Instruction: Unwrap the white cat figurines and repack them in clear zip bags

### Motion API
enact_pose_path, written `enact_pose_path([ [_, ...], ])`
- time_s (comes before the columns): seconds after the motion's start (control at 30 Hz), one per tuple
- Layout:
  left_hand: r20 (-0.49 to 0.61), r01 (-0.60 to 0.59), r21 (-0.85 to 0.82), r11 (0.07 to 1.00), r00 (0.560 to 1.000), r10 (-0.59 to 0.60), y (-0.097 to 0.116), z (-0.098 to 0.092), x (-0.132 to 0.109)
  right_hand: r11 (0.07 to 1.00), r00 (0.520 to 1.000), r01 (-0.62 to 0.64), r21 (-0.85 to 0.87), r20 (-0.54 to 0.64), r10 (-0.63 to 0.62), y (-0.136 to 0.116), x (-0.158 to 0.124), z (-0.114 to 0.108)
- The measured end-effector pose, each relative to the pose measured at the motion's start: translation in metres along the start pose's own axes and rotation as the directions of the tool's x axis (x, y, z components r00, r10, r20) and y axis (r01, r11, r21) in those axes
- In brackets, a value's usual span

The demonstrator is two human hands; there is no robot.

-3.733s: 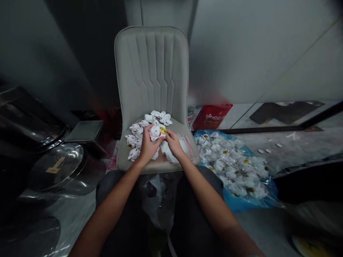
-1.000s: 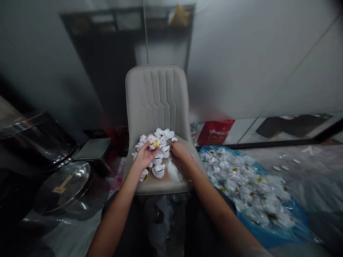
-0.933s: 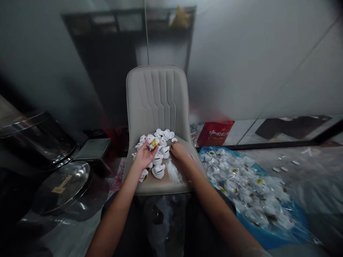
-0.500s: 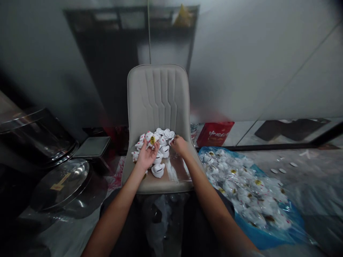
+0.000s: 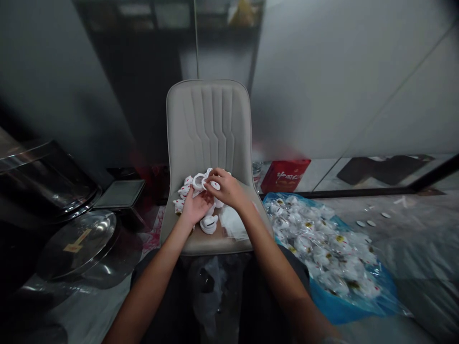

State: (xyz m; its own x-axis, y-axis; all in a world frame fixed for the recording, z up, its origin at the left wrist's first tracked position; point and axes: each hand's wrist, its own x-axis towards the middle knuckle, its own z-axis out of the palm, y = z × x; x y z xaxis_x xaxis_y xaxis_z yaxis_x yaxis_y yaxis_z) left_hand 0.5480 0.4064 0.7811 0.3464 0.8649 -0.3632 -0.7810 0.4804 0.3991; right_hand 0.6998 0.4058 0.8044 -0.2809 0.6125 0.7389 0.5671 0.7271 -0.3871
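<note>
My left hand (image 5: 196, 207) is closed around a white figurine (image 5: 198, 181) above the chair seat; its round opening faces up. My right hand (image 5: 228, 189) meets it from the right, fingers bent at the opening. A small white piece shows by those fingertips, its shape partly hidden. Below my hands sits a white piece with a dark slot (image 5: 208, 224). White figurines with red spots (image 5: 179, 206) lie left of my left hand. Behind my right hand, the stack of white discs is mostly covered. A clear plastic bag (image 5: 234, 223) lies flat under my right wrist.
The grey chair (image 5: 210, 114) faces me against a glossy wall. On the floor at right, a blue bag (image 5: 344, 306) holds many wrapped white figurines (image 5: 319, 243). Behind it stands a red bag (image 5: 286, 176). Metal drums (image 5: 81, 239) stand at left; white discs (image 5: 370, 223) lie far right.
My right hand has moved left from the discs at the seat's back right to the figurine. The figurine has turned in my left hand, so its opening shows instead of its yellow mark.
</note>
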Motion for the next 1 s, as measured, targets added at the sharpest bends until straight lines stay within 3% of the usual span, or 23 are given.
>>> enact_pose_path([
  [0.37, 0.075, 0.102, 0.126, 0.987, 0.991, -0.112, -0.005, -0.0017, -0.0005, 0.981, 0.996, -0.067, -0.181, 0.047, 0.076, -0.0067, 0.0003, -0.0053],
  [0.6, 0.081, 0.093, 0.141, 0.986, 0.991, -0.105, -0.0046, -0.0001, -0.0018, 0.96, 0.996, -0.043, -0.276, 0.069, 0.064, -0.007, 0.0009, -0.0063],
  [1.0, 0.071, 0.084, 0.153, 0.985, 0.993, -0.095, -0.0062, 0.0018, -0.004, 0.953, 0.993, -0.066, -0.295, 0.071, 0.091, -0.0065, 0.0006, -0.0054],
])
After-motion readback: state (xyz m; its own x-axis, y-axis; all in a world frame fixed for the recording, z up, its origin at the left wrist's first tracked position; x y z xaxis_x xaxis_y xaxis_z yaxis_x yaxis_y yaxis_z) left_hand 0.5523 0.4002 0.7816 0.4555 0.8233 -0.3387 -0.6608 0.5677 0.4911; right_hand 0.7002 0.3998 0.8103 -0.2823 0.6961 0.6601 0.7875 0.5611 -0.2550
